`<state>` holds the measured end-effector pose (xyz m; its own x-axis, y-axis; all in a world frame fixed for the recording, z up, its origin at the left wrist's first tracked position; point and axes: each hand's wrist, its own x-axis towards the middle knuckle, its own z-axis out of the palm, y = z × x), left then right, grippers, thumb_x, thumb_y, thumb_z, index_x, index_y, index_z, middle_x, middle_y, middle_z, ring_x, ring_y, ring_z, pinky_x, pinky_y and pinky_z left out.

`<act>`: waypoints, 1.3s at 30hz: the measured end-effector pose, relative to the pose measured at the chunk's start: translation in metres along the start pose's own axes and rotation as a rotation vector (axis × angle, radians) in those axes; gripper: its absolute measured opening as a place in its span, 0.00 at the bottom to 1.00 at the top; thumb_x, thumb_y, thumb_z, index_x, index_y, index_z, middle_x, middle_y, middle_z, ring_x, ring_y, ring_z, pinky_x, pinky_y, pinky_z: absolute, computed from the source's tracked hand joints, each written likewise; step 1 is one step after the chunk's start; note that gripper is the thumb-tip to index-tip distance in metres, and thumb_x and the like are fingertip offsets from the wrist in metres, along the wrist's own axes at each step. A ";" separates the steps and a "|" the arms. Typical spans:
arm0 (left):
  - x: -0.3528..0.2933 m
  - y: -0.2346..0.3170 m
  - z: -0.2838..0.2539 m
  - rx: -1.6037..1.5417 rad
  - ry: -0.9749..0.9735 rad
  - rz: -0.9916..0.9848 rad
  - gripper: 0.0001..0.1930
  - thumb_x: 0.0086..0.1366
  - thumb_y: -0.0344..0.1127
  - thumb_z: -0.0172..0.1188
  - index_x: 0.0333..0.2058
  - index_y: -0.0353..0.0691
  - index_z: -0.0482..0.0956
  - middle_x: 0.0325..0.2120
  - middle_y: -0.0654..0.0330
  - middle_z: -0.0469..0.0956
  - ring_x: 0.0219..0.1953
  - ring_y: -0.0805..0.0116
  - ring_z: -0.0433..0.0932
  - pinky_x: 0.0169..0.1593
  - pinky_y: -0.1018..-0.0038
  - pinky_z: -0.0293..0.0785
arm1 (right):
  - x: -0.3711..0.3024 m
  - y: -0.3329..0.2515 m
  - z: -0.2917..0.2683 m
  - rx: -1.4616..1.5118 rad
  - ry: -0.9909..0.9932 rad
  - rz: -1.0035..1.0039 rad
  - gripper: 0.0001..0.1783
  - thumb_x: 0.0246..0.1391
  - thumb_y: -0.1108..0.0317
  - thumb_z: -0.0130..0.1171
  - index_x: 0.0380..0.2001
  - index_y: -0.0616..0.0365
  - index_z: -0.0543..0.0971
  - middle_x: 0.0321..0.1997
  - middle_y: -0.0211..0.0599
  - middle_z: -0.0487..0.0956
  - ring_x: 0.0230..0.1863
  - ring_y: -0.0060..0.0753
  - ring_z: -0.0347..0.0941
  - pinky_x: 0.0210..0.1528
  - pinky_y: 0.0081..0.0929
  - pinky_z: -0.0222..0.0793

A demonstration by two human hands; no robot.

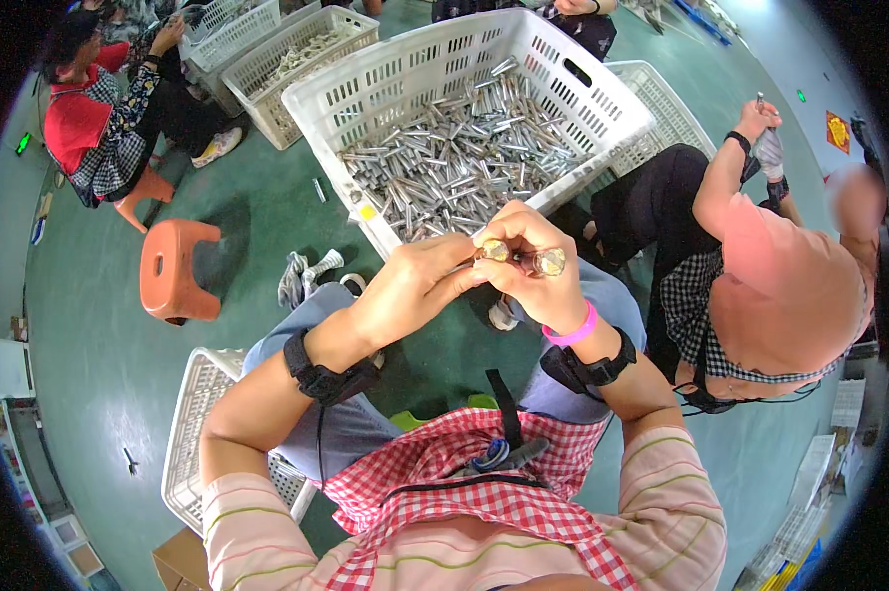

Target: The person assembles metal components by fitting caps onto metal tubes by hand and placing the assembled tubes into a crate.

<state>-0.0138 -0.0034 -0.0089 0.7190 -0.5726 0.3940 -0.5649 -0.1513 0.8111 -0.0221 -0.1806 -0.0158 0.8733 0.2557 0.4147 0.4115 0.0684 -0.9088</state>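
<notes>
Both my hands meet in front of the near edge of a large white slatted crate (617,116). My right hand (543,291) is closed round a metal piece with a round yellowish end (551,261); its shaft is hidden by the fingers. A second metal piece with a yellowish end (495,249) sits between the hands. My left hand (415,286) is closed, its thumb and forefinger pinched at that second piece. A heap of silvery metal tubes (474,148) lies in the crate just beyond my hands.
An orange stool (159,271) and grey gloves (292,283) are at left. A white basket (181,463) stands by my left leg. One loose tube (319,189) lies on the green floor (90,345). Co-workers sit at right (789,286) and far left (80,123).
</notes>
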 end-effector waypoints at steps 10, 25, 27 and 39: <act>0.001 -0.001 0.003 -0.140 -0.107 -0.127 0.07 0.61 0.31 0.51 0.33 0.32 0.70 0.22 0.57 0.73 0.24 0.67 0.74 0.27 0.74 0.71 | 0.000 -0.012 0.008 0.122 0.023 0.206 0.06 0.47 0.76 0.56 0.27 0.61 0.68 0.26 0.24 0.67 0.26 0.12 0.65 0.24 0.14 0.67; 0.007 0.020 -0.007 -0.713 -0.325 -0.512 0.18 0.68 0.46 0.40 0.43 0.35 0.65 0.25 0.64 0.69 0.28 0.75 0.71 0.36 0.77 0.74 | -0.002 -0.011 -0.004 0.467 -0.146 0.312 0.24 0.51 0.60 0.57 0.44 0.70 0.70 0.25 0.38 0.73 0.22 0.35 0.76 0.23 0.25 0.72; 0.001 0.003 0.004 -0.754 -0.282 -0.433 0.22 0.67 0.50 0.37 0.44 0.36 0.65 0.24 0.65 0.67 0.27 0.75 0.68 0.37 0.77 0.71 | 0.000 -0.015 -0.002 0.475 -0.107 0.354 0.21 0.51 0.64 0.56 0.42 0.70 0.70 0.25 0.37 0.73 0.23 0.32 0.75 0.23 0.25 0.72; 0.000 0.001 0.016 -0.670 0.009 -0.569 0.31 0.65 0.62 0.20 0.16 0.46 0.58 0.11 0.73 0.52 0.14 0.79 0.48 0.19 0.80 0.44 | -0.003 -0.010 0.008 -0.171 -0.051 0.117 0.13 0.49 0.67 0.59 0.35 0.65 0.76 0.26 0.28 0.68 0.27 0.18 0.64 0.30 0.19 0.60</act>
<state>-0.0206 -0.0166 -0.0144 0.8240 -0.5474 -0.1461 0.2344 0.0946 0.9675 -0.0312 -0.1742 -0.0083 0.9050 0.3014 0.3003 0.3505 -0.1280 -0.9278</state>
